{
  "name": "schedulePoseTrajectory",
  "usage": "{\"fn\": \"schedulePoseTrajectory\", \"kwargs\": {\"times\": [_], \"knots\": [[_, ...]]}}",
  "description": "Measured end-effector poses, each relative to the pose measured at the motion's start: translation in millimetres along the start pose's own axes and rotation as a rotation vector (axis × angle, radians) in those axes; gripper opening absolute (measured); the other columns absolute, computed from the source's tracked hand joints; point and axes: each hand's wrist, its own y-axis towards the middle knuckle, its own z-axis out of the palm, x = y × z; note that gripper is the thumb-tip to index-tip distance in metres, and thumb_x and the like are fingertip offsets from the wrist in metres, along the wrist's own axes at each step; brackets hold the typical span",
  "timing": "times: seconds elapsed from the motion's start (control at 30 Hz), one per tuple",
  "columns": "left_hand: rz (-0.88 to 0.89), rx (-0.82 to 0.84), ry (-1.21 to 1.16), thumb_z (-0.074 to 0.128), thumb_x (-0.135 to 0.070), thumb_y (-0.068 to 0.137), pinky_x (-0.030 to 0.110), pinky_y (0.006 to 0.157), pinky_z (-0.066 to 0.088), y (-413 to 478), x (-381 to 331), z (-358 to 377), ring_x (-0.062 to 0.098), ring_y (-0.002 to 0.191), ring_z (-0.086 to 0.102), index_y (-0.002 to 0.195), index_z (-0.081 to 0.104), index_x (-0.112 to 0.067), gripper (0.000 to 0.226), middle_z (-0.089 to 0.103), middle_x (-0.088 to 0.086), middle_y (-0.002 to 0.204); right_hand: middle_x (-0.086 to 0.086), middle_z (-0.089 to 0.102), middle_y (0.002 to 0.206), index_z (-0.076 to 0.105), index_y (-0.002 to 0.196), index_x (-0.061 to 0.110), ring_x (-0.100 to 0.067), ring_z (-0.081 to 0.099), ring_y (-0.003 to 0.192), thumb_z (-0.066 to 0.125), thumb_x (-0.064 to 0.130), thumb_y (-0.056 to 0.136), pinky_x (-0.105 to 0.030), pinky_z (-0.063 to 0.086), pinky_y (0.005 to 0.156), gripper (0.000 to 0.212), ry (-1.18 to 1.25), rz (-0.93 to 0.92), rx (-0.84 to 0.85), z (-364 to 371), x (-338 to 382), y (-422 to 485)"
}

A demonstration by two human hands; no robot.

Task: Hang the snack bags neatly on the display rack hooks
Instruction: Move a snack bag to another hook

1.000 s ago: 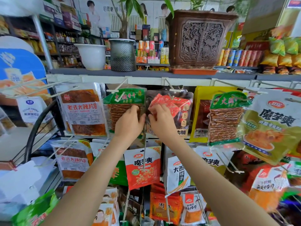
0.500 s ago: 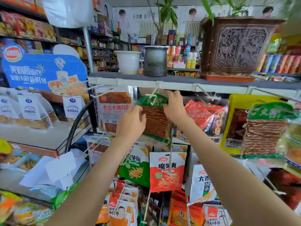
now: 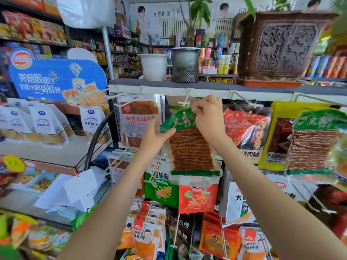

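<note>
Right grip [image 3: 208, 117] pinches the green-topped clear bag of brown snack strips [image 3: 189, 147] just below the white plastic hook [image 3: 185, 103] at the grey shelf [image 3: 206, 85] front edge, probably aligning its hole; left grip [image 3: 154, 136] holds its corner steady.

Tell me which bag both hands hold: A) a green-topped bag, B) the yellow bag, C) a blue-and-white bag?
A: the left hand pinches the left corner of the green-topped bag, and the right hand pinches its top edge just below the hook.
</note>
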Motion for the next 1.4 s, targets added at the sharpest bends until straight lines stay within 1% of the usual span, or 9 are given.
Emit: {"fn": "schedulePoseTrajectory", "kwargs": {"times": [0.1, 0.2, 0.33, 0.5, 0.67, 0.77, 0.83, 1.07, 1.4], "knots": [[-0.042, 0.101, -0.215, 0.061, -0.027, 0.089, 0.04, 0.089, 0.049, -6, 13, -2, 0.019, 0.091, 0.065, 0.101, 0.067, -0.013, 0.018, 0.071, -0.003, 0.094, -0.006, 0.049, 0.087, 0.067, 0.085, 0.002, -0.021, 0.031, 0.087, 0.047, 0.002, 0.09, -0.029, 0.028, 0.076, 0.02, 0.034, 0.029, 0.047, -8, 1, -8], [-0.087, 0.046, -0.338, 0.062, -0.023, 0.088, 0.028, 0.064, 0.047, -9, 16, -3, 0.019, 0.075, 0.064, 0.086, 0.068, -0.013, 0.012, 0.07, 0.0, 0.08, 0.002, 0.046, 0.088, 0.068, 0.091, 0.004, -0.018, 0.034, 0.089, 0.052, 0.008, 0.091, -0.025, 0.025, 0.076, 0.017, 0.099, 0.039, 0.07, -16, 5, -14], [-0.07, -0.012, -0.35, 0.064, -0.024, 0.087, 0.029, 0.059, 0.041, -13, 12, -2, 0.018, 0.063, 0.058, 0.069, 0.066, -0.019, 0.019, 0.065, -0.002, 0.067, 0.002, 0.047, 0.089, 0.068, 0.094, 0.005, -0.015, 0.036, 0.092, 0.056, 0.011, 0.09, -0.021, 0.024, 0.077, 0.014, 0.139, 0.021, 0.092, -25, 4, -18], [-0.083, 0.006, -0.466, 0.063, -0.017, 0.087, 0.032, 0.066, 0.052, -19, 6, -3, 0.019, 0.073, 0.067, 0.082, 0.067, -0.009, 0.01, 0.071, 0.002, 0.079, -0.005, 0.05, 0.098, 0.066, 0.095, 0.008, -0.023, 0.04, 0.099, 0.065, 0.012, 0.083, -0.016, 0.023, 0.075, 0.013, 0.156, 0.007, -0.03, -28, 5, -18], [-0.12, -0.031, -0.526, 0.062, -0.015, 0.087, 0.029, 0.064, 0.052, -29, 3, -17, 0.015, 0.071, 0.067, 0.083, 0.067, -0.01, 0.008, 0.072, -0.001, 0.077, -0.004, 0.037, 0.128, 0.032, 0.131, 0.016, -0.023, 0.041, 0.119, 0.077, 0.023, 0.07, -0.035, 0.038, 0.099, 0.077, 0.443, 0.135, 0.053, -21, -3, -32], [-0.187, 0.001, -0.517, 0.062, -0.016, 0.087, 0.028, 0.066, 0.049, -38, 7, -27, 0.016, 0.072, 0.066, 0.087, 0.067, -0.009, 0.009, 0.072, -0.001, 0.077, -0.007, 0.06, 0.118, 0.044, 0.123, 0.009, -0.022, 0.062, 0.103, 0.07, 0.011, 0.08, -0.041, 0.051, 0.089, 0.05, 0.979, 0.52, 0.418, -10, 1, -56], [-0.261, 0.076, -0.495, 0.062, -0.018, 0.087, 0.029, 0.067, 0.049, -44, 14, -34, 0.019, 0.077, 0.065, 0.099, 0.066, -0.003, 0.019, 0.071, 0.003, 0.084, -0.011, 0.068, 0.101, 0.059, 0.105, 0.005, -0.026, 0.066, 0.09, 0.064, 0.007, 0.084, -0.041, 0.053, 0.08, 0.022, 1.057, 0.657, 0.527, -1, -1, -68], [-0.376, 0.282, -0.382, 0.062, -0.016, 0.086, 0.035, 0.076, 0.053, -55, 38, -32, 0.021, 0.086, 0.066, 0.117, 0.06, -0.008, 0.032, 0.07, 0.006, 0.1, -0.01, 0.067, 0.095, 0.061, 0.095, 0.007, -0.024, 0.064, 0.084, 0.062, 0.003, 0.084, -0.041, 0.05, 0.086, 0.011, 1.044, 0.759, 0.506, 6, -16, -103], [-0.356, 0.476, -0.351, 0.064, -0.02, 0.085, 0.027, 0.07, 0.051, -70, 26, 63, 0.018, 0.083, 0.067, 0.097, 0.067, -0.005, 0.019, 0.072, 0.006, 0.095, -0.004, 0.069, 0.082, 0.059, 0.096, 0.01, -0.016, 0.067, 0.072, 0.059, 0.009, 0.087, -0.031, 0.055, 0.068, 0.009, 1.053, 0.82, 0.406, -80, -74, -133]]}}
